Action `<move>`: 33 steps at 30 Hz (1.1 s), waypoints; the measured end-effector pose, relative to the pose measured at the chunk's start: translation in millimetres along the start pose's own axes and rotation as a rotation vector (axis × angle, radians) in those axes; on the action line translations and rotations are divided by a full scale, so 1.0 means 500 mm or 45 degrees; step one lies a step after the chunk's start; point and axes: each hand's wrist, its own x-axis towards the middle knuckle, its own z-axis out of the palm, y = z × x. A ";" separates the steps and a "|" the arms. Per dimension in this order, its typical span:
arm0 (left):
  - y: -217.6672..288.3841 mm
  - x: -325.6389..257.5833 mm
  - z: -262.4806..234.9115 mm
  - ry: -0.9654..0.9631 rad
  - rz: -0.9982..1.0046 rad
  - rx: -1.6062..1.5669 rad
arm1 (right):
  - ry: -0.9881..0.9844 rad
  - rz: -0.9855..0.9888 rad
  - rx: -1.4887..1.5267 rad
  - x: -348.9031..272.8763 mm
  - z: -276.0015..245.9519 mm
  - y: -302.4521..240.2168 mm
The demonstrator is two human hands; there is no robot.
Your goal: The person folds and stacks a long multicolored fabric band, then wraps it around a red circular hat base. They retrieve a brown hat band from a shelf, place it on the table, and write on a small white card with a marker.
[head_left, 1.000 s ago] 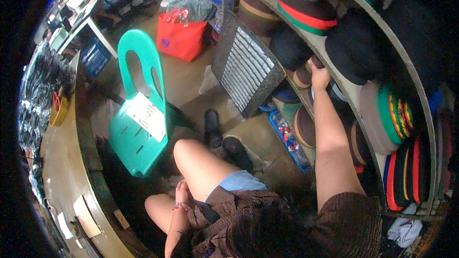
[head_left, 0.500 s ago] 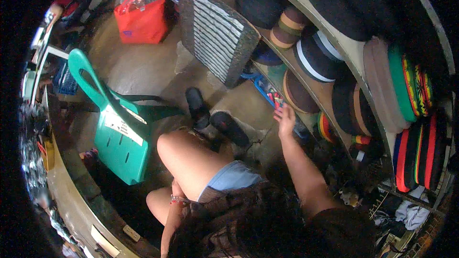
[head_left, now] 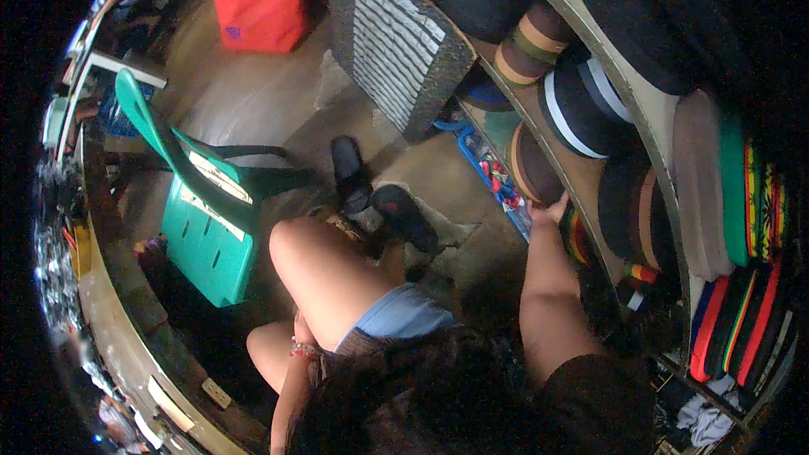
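Note:
My right hand (head_left: pixel 548 212) reaches down to the lower shelf, its fingers apart at the edge of a brown round hat (head_left: pixel 539 167) with a tan band. Whether it touches the hat cannot be made out. Just left of it, a blue plastic basket (head_left: pixel 484 170) on the floor holds small colourful items (head_left: pixel 499 181). My left hand (head_left: pixel 305 330), below a beaded bracelet (head_left: pixel 303 348), rests between my bent legs. Its fingers are mostly hidden by my thigh.
Shelves (head_left: pixel 636 109) with stacked dark and striped hats (head_left: pixel 581 109) curve along the right. A grey-framed striped panel (head_left: pixel 396 46) leans beside them. On the left stands a green plastic chair (head_left: pixel 206 244). Black slippers (head_left: pixel 404 217) and a red bag (head_left: pixel 263 13) are on the floor.
My right hand has moved right and slightly down, from beside the basket to the brown hat's edge. The whole view has shifted a little. My left hand stays by my legs.

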 end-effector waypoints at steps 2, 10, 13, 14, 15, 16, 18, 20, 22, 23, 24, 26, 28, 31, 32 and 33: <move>0.002 -0.004 0.002 0.026 0.236 0.110 | 0.316 0.093 0.082 0.001 0.002 -0.012; -0.077 0.008 0.022 -0.068 -0.235 -0.594 | 0.104 -0.075 0.043 -0.032 0.003 -0.025; -0.108 0.023 0.044 -0.036 -0.143 -0.426 | 0.174 -0.032 0.046 -0.062 0.028 -0.028; -0.110 0.023 0.051 0.072 0.032 -0.178 | 0.054 0.014 0.006 -0.075 0.035 -0.030; -0.110 0.026 0.055 0.144 0.236 0.110 | 0.046 0.053 -0.025 -0.090 0.041 -0.037; -0.103 0.025 0.059 0.128 0.208 0.210 | 0.076 0.059 -0.070 -0.107 0.044 -0.045; -0.073 0.019 0.059 0.143 -0.033 -0.205 | -0.046 0.099 -0.097 -0.146 0.047 -0.052; -0.025 0.018 0.046 0.172 -0.257 -0.598 | -0.075 0.135 -0.093 -0.196 0.042 -0.061; 0.035 0.019 0.026 0.300 -0.275 -0.766 | -0.083 0.211 -0.105 -0.257 0.032 -0.068; 0.066 0.020 0.013 0.420 -0.196 -0.856 | -0.137 0.295 -0.052 -0.288 0.028 -0.071; 0.094 0.021 -0.002 0.532 -0.131 -0.923 | -0.239 0.239 -0.212 -0.321 0.020 -0.071; 0.147 0.028 -0.040 0.717 -0.037 -0.933 | -0.227 0.372 -0.171 -0.382 0.011 -0.058; 0.199 0.038 -0.079 0.795 0.103 -0.764 | -0.360 0.485 -0.224 -0.443 0.004 -0.031; 0.284 0.042 -0.133 0.508 0.136 -1.147 | -0.443 0.655 -0.326 -0.527 0.019 0.011; 0.315 0.044 -0.152 0.322 0.107 -1.312 | -0.489 0.730 -0.363 -0.552 0.034 0.022; 0.349 0.036 -0.157 -0.023 0.152 -1.890 | -0.607 0.807 -0.421 -0.579 0.050 0.030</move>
